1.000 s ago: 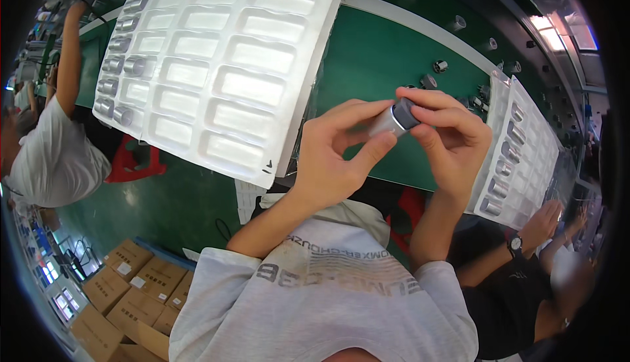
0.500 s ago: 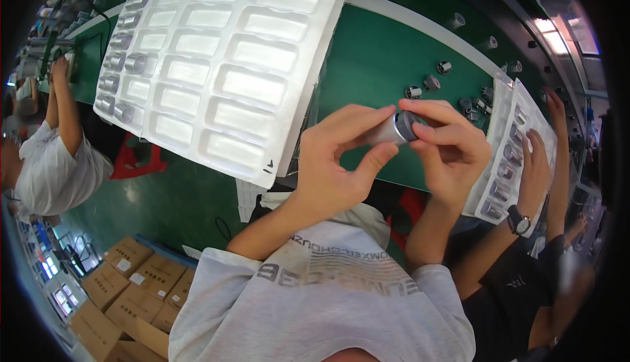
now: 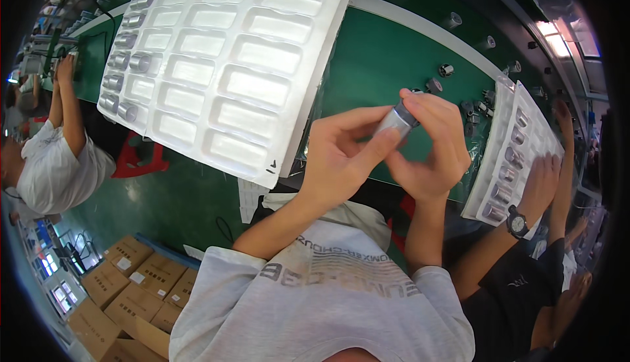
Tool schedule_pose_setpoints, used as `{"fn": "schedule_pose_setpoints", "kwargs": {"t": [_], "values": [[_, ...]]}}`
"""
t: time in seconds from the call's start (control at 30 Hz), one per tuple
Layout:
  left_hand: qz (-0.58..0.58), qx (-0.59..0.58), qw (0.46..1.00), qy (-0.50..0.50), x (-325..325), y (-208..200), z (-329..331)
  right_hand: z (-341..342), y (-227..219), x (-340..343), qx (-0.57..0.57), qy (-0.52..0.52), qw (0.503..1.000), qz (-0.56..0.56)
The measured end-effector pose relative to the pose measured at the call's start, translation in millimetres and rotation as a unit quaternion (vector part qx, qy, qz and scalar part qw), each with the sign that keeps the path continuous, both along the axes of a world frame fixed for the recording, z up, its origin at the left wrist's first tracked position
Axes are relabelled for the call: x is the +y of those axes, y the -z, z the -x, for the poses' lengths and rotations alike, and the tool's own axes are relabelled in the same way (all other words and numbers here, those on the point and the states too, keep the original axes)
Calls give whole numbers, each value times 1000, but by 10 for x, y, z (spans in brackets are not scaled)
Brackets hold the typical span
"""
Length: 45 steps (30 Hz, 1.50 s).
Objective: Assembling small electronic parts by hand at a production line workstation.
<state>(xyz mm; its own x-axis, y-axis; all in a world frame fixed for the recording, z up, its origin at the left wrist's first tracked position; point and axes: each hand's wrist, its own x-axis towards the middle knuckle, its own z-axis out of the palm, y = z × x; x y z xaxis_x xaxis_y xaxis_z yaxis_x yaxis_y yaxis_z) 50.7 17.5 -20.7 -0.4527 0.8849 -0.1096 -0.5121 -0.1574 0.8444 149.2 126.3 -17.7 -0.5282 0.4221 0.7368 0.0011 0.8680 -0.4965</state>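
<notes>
the cylinder [image 3: 393, 124] looked like smooth, silvery metal, its dark end [image 3: 405, 114] like matt plastic. the large tray [image 3: 256, 85] was glossy plastic, the worktop [image 3: 380, 54] smooth with a faint sheen, the shirt [image 3: 308, 313] matt cloth, the boxes [image 3: 156, 277] dull cardboard.

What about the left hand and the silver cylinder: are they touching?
Touching: the head view shows the left hand holding the silver cylinder, with the thumb against its side.

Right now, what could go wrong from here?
The silver cylinder, gripped in the left hand above the green bench, might drop if that grip slips. The right hand, close to the dark cap, could knock it askew or brush the small grey parts lying beyond.
</notes>
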Motion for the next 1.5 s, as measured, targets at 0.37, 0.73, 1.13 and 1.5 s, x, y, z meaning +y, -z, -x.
{"fn": "schedule_pose_setpoints", "kwargs": {"t": [0.37, 0.73, 1.13, 1.5], "values": [[-16, 12, 1000, 10, 87, 27, 23, 42, 55, 34, 5, 32, 999, -1], [14, 19, 1000, 3, 124, 212, 43, 36, -212, -272, -145, 55, 983, 98], [-50, 187, 981, -11, -81, -313, -87, -388, 72, 440, -106, -30, 966, 232], [282, 616, 638, -366, -1450, -339, 1694, 854, -58, 2609, -274, 188, 943, -6]]}}
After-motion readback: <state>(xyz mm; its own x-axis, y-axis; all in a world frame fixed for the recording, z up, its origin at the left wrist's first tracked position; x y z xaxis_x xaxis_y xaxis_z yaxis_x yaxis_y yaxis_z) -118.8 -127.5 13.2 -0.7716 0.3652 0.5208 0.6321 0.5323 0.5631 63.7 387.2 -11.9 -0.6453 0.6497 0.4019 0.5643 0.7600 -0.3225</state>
